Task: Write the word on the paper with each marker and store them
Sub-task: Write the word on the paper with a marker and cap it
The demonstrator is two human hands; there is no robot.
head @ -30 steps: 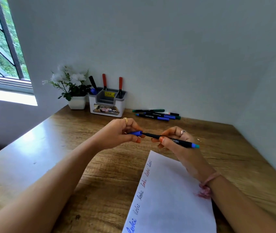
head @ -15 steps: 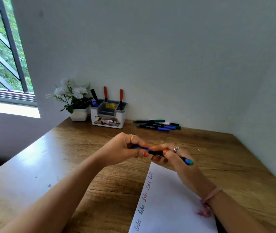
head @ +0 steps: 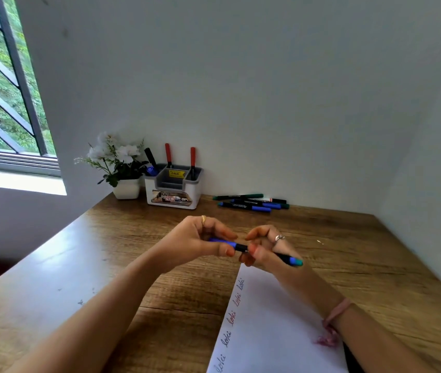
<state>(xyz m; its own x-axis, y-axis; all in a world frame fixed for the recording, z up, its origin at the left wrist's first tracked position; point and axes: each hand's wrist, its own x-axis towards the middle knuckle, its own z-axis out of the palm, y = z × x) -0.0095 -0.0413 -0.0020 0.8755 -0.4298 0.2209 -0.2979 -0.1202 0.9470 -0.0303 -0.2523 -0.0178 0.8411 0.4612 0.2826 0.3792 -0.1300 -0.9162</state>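
Both hands grasp one blue marker above the bench: left hand pinching its cap end, right hand its barrel. Paper lies beneath the right forearm; spare markers lie beside the organizer.

Daylit scene, soft and even, with wide-angle bending at the edges

We see daylight enter through the window at upper left; its sill is blown out white, and a pale glare washes the left part of the bench. Shadows are faint. We note slight blur on the fingers, and walls lean outward toward the frame edges.
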